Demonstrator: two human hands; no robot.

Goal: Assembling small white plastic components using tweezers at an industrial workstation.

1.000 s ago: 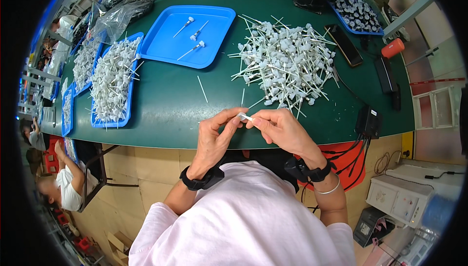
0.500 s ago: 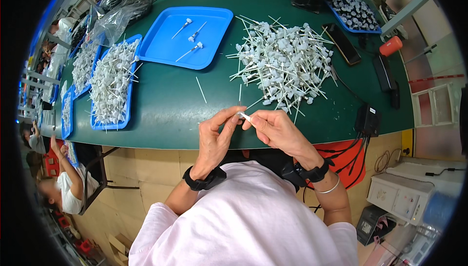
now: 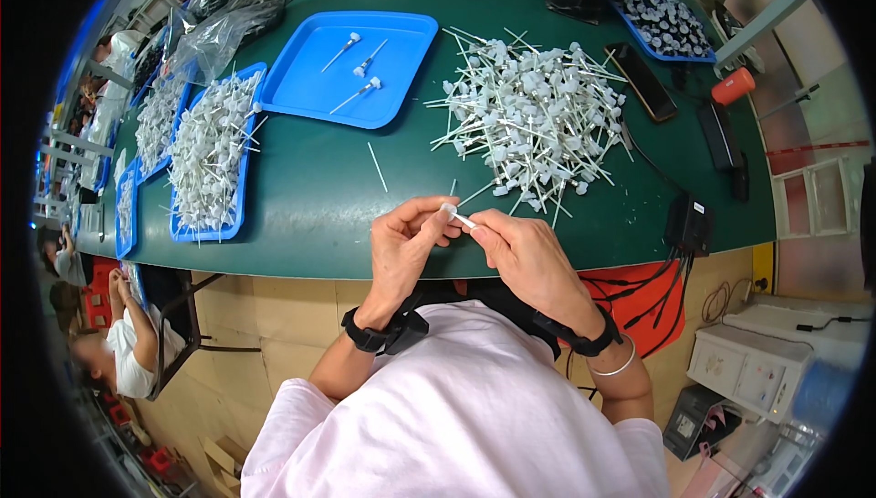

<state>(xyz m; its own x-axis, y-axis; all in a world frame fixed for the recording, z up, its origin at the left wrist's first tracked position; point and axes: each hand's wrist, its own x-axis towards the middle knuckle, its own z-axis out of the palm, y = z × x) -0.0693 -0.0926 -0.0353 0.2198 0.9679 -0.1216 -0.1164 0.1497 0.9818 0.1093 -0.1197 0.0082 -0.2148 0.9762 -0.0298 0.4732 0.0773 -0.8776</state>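
While the left hand [image 3: 408,238] is pinching a small whitish plastic-looking head [image 3: 449,209] between thumb and fingertips, the right hand [image 3: 525,247] is gripping a slim white rod [image 3: 465,220] running from it toward the right fingertips. Both hands are closing narrowly on these parts above the near edge of the dark green desk [image 3: 310,224]; whether head and rod are forming one piece, I cannot tell.

The right hand is now lying flatter, its back turning upward, which is probably indicating a regrip or twist, so the handling of this piece is seemingly still going on.

Compared with half a second ago, the right hand is sitting slightly farther rightward, and its curled lower fingers are no longer showing. A thin pale stick [image 3: 453,187] just beyond the left fingertips is appearing shorter. Beyond the hands, the loose heap of white-headed sticks [image 3: 538,115] is staying put, as is the shallow blue plastic tray [image 3: 392,41], farther off to the left, which is holding three similar pieces [image 3: 373,84].
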